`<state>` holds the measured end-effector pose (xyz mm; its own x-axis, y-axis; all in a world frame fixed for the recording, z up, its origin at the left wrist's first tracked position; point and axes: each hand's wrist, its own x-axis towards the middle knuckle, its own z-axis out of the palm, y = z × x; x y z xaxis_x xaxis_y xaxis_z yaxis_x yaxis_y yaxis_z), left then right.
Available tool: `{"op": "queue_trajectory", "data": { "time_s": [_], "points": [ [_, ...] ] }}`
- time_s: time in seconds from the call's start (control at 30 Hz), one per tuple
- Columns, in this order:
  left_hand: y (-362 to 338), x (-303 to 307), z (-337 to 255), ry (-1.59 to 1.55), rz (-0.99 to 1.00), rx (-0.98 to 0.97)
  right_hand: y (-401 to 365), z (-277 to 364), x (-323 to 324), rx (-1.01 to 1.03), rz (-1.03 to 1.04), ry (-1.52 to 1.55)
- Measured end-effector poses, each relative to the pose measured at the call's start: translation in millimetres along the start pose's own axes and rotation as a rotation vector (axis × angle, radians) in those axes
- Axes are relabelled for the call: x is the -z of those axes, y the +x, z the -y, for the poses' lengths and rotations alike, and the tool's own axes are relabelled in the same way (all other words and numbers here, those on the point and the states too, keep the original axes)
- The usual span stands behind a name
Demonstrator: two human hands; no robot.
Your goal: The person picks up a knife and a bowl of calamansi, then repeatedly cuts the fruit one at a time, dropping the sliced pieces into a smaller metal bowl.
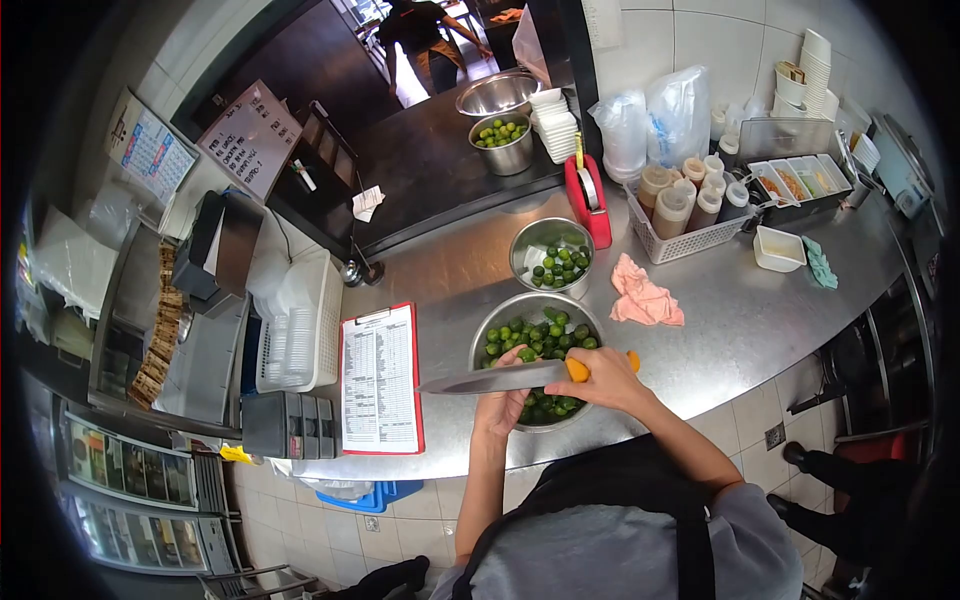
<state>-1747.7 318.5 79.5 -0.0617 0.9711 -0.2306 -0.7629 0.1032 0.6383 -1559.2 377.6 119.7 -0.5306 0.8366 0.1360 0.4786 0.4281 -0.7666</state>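
Note:
Both hands are over a wide metal bowl (478, 330) of small green limes (560, 340) at the counter's front edge. My right hand (608, 382) is wrapped round the yellow handle of a large knife (490, 379), its broad blade pointing left. Behind the blade, my left hand (500, 408) pinches a single lime (527, 354) at its fingertips. The blade hides part of that hand's fingers and crosses close to the lime. Just beyond the bowl stands a smaller metal pot (518, 262) with more limes and something white inside.
Right of the bowls lie a pink cloth (643, 292) and a red tape dispenser (588, 205). A white basket (680, 240) holds several sauce bottles. To the left are a red clipboard (380, 380) and a lid basket (325, 330). Another person (425, 40) stands beyond the pass-through.

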Motion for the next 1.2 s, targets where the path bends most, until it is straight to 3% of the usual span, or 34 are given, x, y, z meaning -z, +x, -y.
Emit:
{"op": "queue_trajectory", "data": {
  "time_s": [0.43, 0.83, 0.93, 1.13, 1.2],
  "points": [
    [-8.3, -18.9, 2.2, -0.035, -0.062, -0.078, -0.4, 6.3, 7.4, 0.021, -0.051, -0.072],
    [-14.1, -32.3, 1.8, 0.093, -0.108, -0.135, 2.1, 13.0, 6.9, 0.054, -0.06, -0.051],
    [-16.2, -39.8, 1.7, 0.19, -0.178, -0.223, 0.5, 19.2, 9.3, 0.042, -0.039, -0.089],
    [-14.7, -48.3, 3.0, 0.318, -0.197, -0.416, -3.1, 13.0, -7.1, -0.087, 0.023, 0.125],
    [-13.4, -47.6, 7.2, 0.329, -0.205, -0.453, -0.2, 4.0, -20.9, -0.115, 0.042, 0.354]
  ]
}}
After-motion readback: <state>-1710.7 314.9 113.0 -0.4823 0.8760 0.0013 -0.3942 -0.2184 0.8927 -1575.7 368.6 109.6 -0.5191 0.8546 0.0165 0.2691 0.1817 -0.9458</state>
